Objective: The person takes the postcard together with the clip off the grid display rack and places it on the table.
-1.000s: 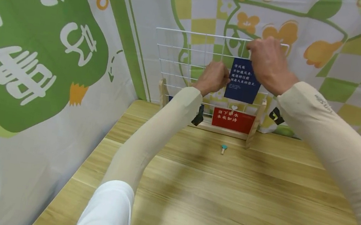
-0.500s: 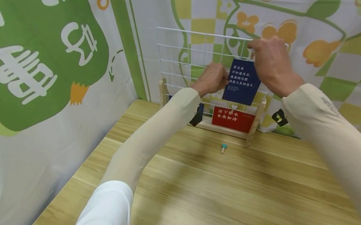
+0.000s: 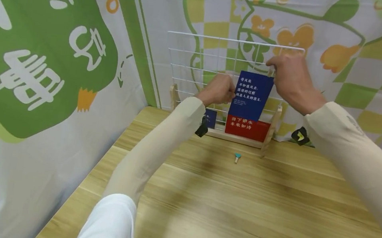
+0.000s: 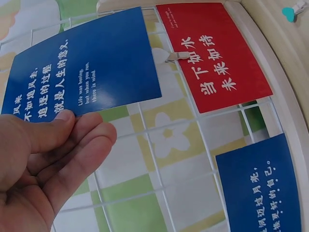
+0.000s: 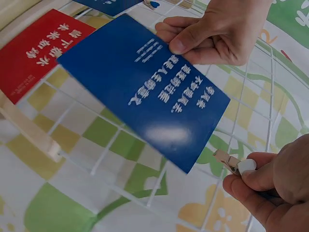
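Observation:
My left hand point(image 3: 219, 88) pinches a blue card point(image 3: 250, 96) with white writing by its left edge, thumb on the printed face. The card is tilted and stands in front of a white wire grid point(image 3: 202, 36). My right hand point(image 3: 292, 78) is near the card's upper right corner. Between its thumb and fingers it pinches a small wooden clothespin point(image 5: 226, 160) with a white ornament; a gap separates the clothespin from the card in the right wrist view. Lower on the grid hangs a red card point(image 4: 215, 58), held by a clothespin with a white heart point(image 4: 161, 56).
Another blue card point(image 4: 260, 183) hangs at the grid's lower left. Wooden legs point(image 3: 271, 132) support the grid on a wood-grain table point(image 3: 237, 205). A clothespin with a teal heart point(image 3: 237, 157) lies on the table before it. Patterned cloth point(image 3: 332, 33) hangs behind.
The blue card has moved down and slightly left, now overlapping the red card's top in the head view. Both hands have lowered with it, the right shifting a little to the right.

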Available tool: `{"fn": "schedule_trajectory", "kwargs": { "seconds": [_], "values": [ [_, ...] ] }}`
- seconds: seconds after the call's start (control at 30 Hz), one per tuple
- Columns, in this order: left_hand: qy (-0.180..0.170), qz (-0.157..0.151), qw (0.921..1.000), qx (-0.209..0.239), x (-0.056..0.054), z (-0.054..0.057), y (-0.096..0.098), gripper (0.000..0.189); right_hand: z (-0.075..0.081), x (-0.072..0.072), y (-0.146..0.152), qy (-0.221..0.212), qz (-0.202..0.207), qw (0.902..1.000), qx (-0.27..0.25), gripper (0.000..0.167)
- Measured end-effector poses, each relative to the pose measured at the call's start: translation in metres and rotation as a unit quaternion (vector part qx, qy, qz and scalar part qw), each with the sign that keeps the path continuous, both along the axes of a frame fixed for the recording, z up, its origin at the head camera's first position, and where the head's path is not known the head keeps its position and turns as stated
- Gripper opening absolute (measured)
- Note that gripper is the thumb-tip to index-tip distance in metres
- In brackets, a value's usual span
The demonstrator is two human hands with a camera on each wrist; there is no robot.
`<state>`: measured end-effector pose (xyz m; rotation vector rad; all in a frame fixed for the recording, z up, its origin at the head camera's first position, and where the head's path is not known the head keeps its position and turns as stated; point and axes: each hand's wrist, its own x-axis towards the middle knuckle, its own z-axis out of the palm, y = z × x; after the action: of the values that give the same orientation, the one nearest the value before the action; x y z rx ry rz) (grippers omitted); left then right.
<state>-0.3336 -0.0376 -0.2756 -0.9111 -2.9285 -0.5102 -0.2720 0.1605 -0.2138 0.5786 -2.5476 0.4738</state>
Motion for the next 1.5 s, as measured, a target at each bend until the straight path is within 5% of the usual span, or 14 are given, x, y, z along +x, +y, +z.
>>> {"fn": "schedule_trajectory", "kwargs": {
  "seconds": [0.23,0.63,1.5],
  "values": [
    [-0.013,-0.022,0.9991,-0.034,0.001,-0.007,-0.015,0.029,-0.017,0.008,0.01,-0.032,-0.008,0.9994,0.006,0.041],
    [-0.152,0.003,0.9878,-0.032,0.009,-0.025,-0.041,0.021,-0.045,0.015,0.02,-0.072,0.008,0.9974,-0.005,0.029],
    [-0.268,0.033,0.9619,-0.04,0.018,-0.062,-0.09,0.019,-0.085,0.024,0.043,-0.09,0.002,0.9957,0.019,0.027]
  ]
}}
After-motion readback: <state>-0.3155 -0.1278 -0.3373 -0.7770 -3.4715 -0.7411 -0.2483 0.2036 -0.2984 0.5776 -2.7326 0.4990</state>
